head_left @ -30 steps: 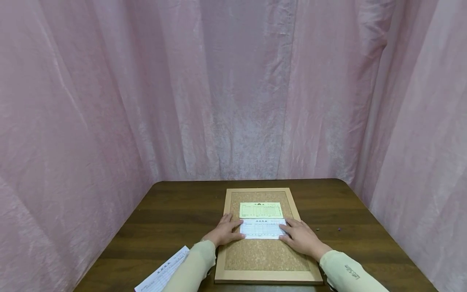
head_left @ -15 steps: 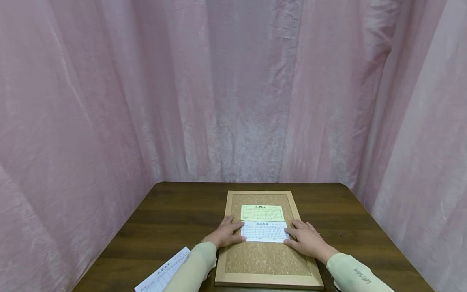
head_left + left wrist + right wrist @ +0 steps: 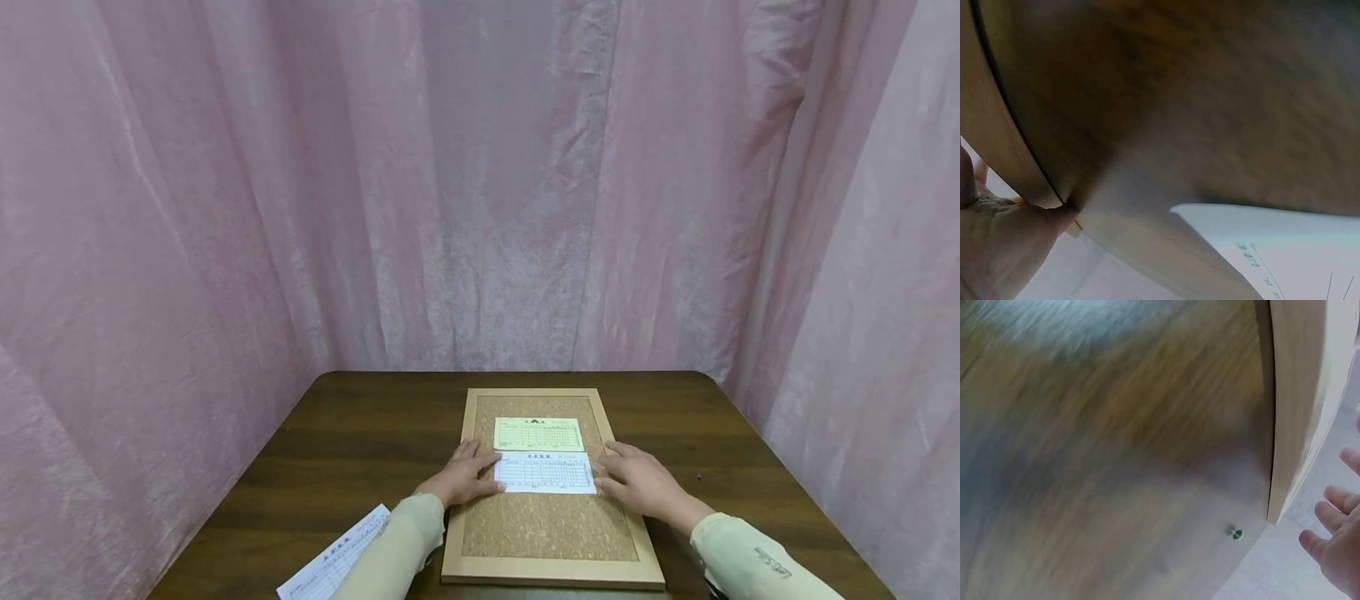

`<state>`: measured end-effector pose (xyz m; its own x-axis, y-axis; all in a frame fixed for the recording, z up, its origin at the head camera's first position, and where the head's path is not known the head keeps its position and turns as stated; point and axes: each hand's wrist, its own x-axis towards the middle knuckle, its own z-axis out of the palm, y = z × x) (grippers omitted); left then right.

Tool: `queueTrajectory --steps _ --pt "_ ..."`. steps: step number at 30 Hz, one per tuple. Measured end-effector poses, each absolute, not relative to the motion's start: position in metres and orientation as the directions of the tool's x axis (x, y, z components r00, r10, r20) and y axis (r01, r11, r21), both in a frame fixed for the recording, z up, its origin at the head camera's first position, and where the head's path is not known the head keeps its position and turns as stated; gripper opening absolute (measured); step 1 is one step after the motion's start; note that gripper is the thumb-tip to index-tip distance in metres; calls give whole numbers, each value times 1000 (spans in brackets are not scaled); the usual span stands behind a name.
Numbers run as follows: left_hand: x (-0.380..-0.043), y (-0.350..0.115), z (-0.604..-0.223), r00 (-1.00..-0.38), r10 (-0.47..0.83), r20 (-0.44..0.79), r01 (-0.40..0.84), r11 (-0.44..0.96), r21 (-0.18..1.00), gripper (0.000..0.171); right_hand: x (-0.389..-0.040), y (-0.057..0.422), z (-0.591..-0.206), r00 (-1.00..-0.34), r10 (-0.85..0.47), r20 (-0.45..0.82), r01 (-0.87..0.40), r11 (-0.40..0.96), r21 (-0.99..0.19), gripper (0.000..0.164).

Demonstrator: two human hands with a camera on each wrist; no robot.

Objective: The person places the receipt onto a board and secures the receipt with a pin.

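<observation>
A framed cork board [image 3: 547, 533] lies flat on the dark wooden table. On it a pale green printed form [image 3: 537, 433] sits just above a white printed form [image 3: 545, 473]. My left hand [image 3: 461, 477] rests over the board's left frame, its straight fingers and thumb at the white form's left edge. Beyond that form's right edge, my right hand [image 3: 641, 482] hovers around the right frame with spread fingers and holds nothing. The right wrist view shows this hand [image 3: 1341, 544] beside the frame's wooden side [image 3: 1297, 406].
A second white form [image 3: 337, 554] lies angled on the table at the lower left, partly under the left sleeve. A small purple pin [image 3: 699, 476] is right of the right hand. A green push pin [image 3: 1237, 533] lies near the board. Pink curtains [image 3: 480, 183] surround the table.
My right hand has slid to the right, off the white form's right edge and toward the board's frame. The left hand stays at the form's left edge.
</observation>
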<state>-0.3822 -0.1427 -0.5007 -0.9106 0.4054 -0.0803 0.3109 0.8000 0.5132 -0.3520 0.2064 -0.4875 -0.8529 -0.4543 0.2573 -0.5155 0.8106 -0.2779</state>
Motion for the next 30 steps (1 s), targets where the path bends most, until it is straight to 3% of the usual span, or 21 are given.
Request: queueTrajectory --steps 15,30 --pt "-380 -142 -498 -910 407 -81 305 788 534 66 -347 235 -476 -862 -322 392 -467 806 -363 42" --pt "-379 -142 -497 -904 420 -79 318 785 532 65 -342 261 -468 -882 -243 403 -423 783 -456 47"
